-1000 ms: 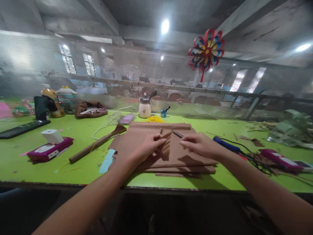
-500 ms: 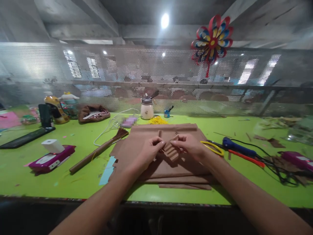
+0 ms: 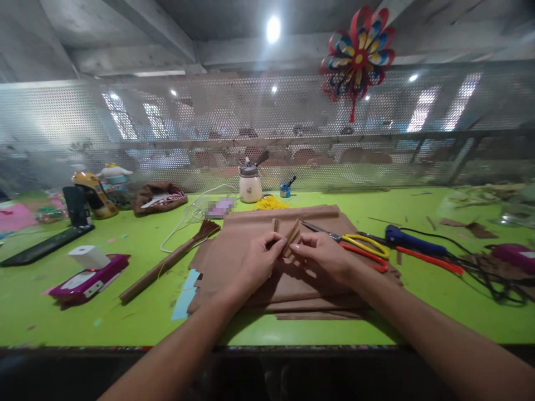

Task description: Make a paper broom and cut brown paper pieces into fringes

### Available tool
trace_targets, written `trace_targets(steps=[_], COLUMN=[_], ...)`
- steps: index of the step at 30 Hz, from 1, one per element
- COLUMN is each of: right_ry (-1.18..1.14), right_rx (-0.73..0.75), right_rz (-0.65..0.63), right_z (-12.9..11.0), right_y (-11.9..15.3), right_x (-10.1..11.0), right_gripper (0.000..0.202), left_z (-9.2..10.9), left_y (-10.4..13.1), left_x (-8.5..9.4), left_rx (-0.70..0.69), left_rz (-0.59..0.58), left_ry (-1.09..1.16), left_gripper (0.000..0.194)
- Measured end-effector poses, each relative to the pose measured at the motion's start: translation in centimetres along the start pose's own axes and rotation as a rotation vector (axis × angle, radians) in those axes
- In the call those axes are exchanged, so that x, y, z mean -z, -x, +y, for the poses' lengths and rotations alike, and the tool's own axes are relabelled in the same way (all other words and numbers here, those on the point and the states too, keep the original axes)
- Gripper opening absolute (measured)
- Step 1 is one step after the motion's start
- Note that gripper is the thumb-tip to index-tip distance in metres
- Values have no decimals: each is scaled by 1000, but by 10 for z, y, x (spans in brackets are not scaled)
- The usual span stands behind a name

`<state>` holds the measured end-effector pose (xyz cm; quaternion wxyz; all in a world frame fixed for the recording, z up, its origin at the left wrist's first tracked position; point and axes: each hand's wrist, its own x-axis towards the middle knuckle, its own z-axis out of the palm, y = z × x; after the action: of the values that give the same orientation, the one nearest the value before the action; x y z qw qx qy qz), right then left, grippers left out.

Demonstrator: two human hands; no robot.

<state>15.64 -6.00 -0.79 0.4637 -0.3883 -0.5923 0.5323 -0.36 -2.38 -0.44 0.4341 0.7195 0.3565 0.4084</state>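
Note:
A small pleated piece of brown paper is pinched between both hands, its folds gathered closer together. My left hand grips its left side with thumb and bent fingers. From the right, my right hand holds the other side in a pinch. Both hands are above a stack of brown paper sheets. Another narrow folded brown strip shows just past the left fingers. Scissors with yellow and red handles lie partly on the stack, beside the right hand.
Left on the green table lie a brown paper stick with a fringed end and a purple power strip. A blue glue gun with black cord is at right. Behind stand a white bottle and a blue jar.
The pleated paper has turned from lying broad and facing up to a narrower, more upright bundle. My right hand has shifted slightly, and more of the scissors shows.

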Motion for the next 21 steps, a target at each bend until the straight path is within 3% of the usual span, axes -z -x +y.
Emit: trace_targets(steps=[21], right_ry=[93], right_rx=[-2], right_rz=[-3], right_z=[-3], right_y=[0], right_x=[15], right_gripper=[21], left_z=[-1], left_y=[2], left_x=[-4], left_rx=[122], left_rz=[-21], left_ry=[12], left_gripper=[25])
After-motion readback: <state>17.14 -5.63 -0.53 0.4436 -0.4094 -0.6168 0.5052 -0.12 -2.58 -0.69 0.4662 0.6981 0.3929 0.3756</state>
